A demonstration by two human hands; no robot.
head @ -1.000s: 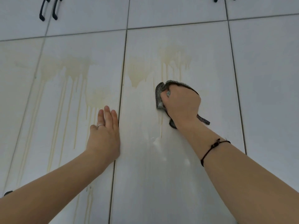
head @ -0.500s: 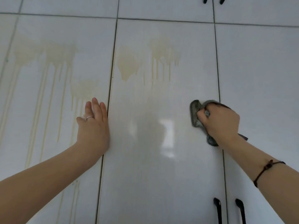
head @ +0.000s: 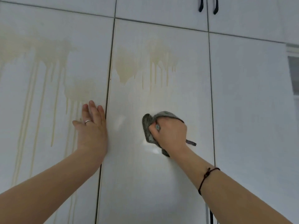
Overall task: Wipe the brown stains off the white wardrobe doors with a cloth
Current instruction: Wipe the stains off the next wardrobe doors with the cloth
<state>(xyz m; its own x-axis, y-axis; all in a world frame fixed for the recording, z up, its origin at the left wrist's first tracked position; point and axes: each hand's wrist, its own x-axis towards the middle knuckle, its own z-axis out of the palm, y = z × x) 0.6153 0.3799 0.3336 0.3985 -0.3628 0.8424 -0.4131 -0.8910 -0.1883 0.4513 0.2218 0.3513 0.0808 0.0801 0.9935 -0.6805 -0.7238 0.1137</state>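
My right hand (head: 169, 135) grips a bunched grey cloth (head: 148, 126) and presses it against the middle white wardrobe door (head: 153, 183). Above the cloth, brown stains (head: 142, 65) with short drip trails mark the upper part of that door. My left hand (head: 92, 126), wearing a ring, lies flat with straight fingers on the left door (head: 40, 118), right beside the gap between the two doors. That left door carries a wide brown stain (head: 42, 52) with long drips running down past my left hand.
Two black handles (head: 208, 5) hang on the upper cabinet doors at the top right. A clean white door (head: 250, 110) stands to the right of the middle one. A window edge (head: 293, 70) shows at the far right. Another black handle (head: 210, 219) peeks out behind my right forearm.
My right hand slid the cloth from the middle door's centre to its right edge, then back left towards the centre. My left hand stayed flat on the left door.
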